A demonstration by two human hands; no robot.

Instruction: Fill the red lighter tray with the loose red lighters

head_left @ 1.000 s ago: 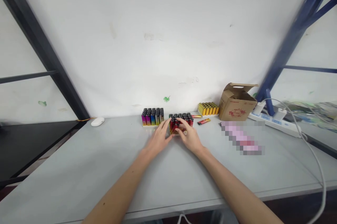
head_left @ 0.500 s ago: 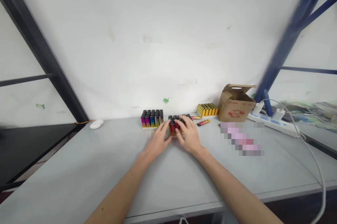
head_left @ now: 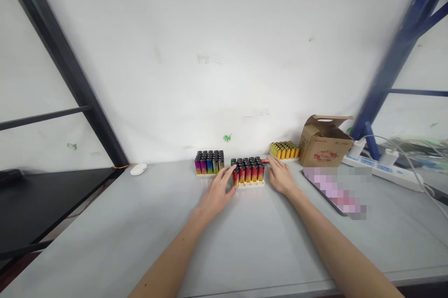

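Red-and-yellow lighters [head_left: 248, 173] with black tops stand upright in rows in a pale rack [head_left: 250, 186]; a green-topped one shows at the back left. My left hand [head_left: 217, 192] is around the rack's left end, thumb at its front corner and fingers along the side. To the right of the rack, my right hand [head_left: 281, 177] is low over the table, fingers stretched forward and apart. Under those fingers lies a loose red lighter [head_left: 264, 160], partly covered. I see no lighter lifted in the right hand.
A second rack of multicoloured lighters [head_left: 209, 163] stands behind left. Yellow lighter-like cylinders [head_left: 285, 150] fill a holder by the wall, beside an open cardboard box [head_left: 324, 148]. A pixelated flat item [head_left: 336, 193], a power strip [head_left: 381, 169] and a white mouse-like object [head_left: 138, 169] are also on the table.
My right hand has left the front of the red lighters and moved right to the loose ones. My left hand stays at the rack's left end. The view has shifted slightly.
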